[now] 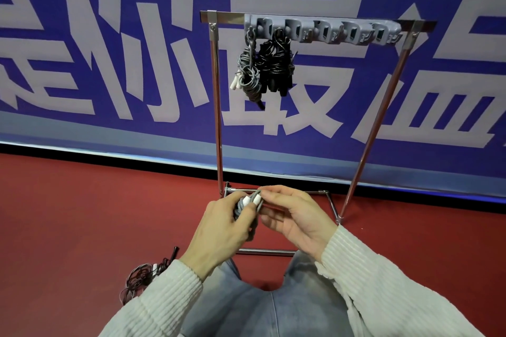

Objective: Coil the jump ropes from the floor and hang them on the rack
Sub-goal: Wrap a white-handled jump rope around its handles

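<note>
Red floor (pixel 82 200) under a blue banner. At six o'clock, left hand (pixel 221 223) gripping the grey rope coil (pixel 247 206), right hand (pixel 293 216) pinching its strands, likely to keep loops tight. Rack (pixel 219 117) at twelve, two coils hung; loose ropes (pixel 142 276) at seven.

floor (pixel 82 213): was plain red
banner (pixel 109 63): was blue with pale lettering
rack (pixel 218 117): was chrome
held rope (pixel 247 206): was grey, white handles
sleeves (pixel 383 282): were cream, ribbed
</note>
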Tool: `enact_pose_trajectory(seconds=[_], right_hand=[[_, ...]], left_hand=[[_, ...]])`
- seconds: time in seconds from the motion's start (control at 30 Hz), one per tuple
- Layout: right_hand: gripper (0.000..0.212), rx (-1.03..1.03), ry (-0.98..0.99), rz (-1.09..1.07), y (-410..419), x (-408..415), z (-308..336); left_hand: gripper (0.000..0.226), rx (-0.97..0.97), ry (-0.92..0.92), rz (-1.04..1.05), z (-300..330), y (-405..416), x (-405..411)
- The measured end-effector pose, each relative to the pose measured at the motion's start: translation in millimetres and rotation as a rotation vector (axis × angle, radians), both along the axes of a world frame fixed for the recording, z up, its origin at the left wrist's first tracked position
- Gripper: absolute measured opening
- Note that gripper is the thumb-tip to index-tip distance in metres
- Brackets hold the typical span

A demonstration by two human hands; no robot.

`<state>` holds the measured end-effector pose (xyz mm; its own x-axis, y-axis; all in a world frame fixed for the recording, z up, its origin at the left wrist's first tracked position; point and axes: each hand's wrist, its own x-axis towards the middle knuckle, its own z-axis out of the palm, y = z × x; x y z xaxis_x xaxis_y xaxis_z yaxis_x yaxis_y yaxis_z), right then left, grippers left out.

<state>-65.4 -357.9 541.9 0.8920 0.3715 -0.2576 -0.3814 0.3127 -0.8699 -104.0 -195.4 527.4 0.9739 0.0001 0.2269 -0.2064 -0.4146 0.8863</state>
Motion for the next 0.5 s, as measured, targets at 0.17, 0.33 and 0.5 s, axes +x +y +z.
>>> enact_pose_trajectory(seconds=[0.17,0.33,0.5], right_hand=[[0.013,-0.085,-0.122,0.007,2.8,-1.0,-1.3],[0.019,-0.116,0.001,0.067,12.1,-11.9,-0.8],[0.033,-0.02,-0.204,-0.015,14.3,-22.4,5.8]], left_hand=[[0.023,0.063,0.021,-0.105,2.0,9.5,3.9],[0.024,0.035,-0.127,-0.191,11.9,5.9,-3.2],[0.038,-0.025,-0.263,-0.175,45.0,-12.5,7.8]])
